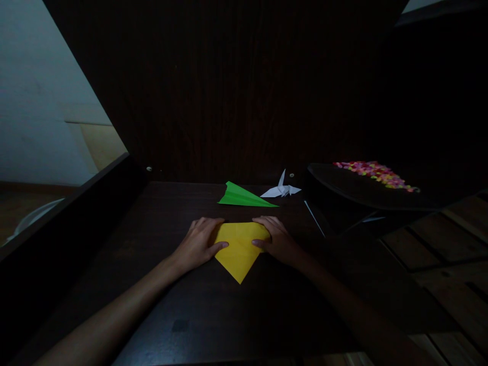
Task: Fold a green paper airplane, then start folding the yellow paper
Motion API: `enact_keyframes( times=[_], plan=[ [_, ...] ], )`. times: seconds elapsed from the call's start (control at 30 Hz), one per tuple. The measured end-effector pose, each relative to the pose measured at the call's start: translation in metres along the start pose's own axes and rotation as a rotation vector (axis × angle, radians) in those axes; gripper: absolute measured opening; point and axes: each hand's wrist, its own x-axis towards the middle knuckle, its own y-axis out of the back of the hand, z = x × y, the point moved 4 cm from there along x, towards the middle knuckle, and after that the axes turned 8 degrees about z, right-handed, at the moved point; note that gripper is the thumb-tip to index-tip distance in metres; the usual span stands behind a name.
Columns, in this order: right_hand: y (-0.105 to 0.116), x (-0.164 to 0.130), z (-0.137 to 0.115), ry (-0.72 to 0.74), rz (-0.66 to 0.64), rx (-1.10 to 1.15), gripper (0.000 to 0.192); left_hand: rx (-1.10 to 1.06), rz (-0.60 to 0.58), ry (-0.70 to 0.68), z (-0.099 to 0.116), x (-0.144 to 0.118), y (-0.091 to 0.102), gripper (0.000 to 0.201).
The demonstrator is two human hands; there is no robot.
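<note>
Dim tabletop [213,315]: both hands' [198,246] [280,241] flat, unclenched fingers pin yellow paper [239,254], which could slip, skewing creases.

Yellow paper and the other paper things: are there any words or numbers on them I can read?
None: no words, numbers or signs can be read anywhere.
The yellow paper under the left hand and right hand is plain.
The green paper plane and white paper crane are plain too.

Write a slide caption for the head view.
Both hands press yellow paper flat; green plane, white crane beyond.
</note>
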Motion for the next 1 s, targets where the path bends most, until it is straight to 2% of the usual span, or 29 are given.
enact_keyframes(
  times=[0.17,0.33,0.6,0.73,1.0],
  plan=[
    [0.004,0.002,-0.007,0.014,0.019,-0.05,0.051,0.051,0.04,-0.097,0.009,0.0,0.006,0.054],
    [0.005,0.001,-0.012,0.124,-0.003,-0.133,0.044,0.128,0.049,-0.245,0.022,-0.003,0.007,0.047],
    [0.004,-0.005,-0.02,0.329,0.034,-0.197,0.007,0.135,-0.08,-0.292,0.023,-0.005,-0.001,0.023],
    [0.003,-0.008,-0.023,0.41,0.005,-0.168,0.011,0.115,-0.115,-0.324,0.024,-0.006,-0.003,0.024],
    [0.005,-0.01,-0.03,0.437,-0.017,-0.138,0.015,0.09,-0.148,-0.364,0.03,-0.007,-0.003,0.032]
  ],
)
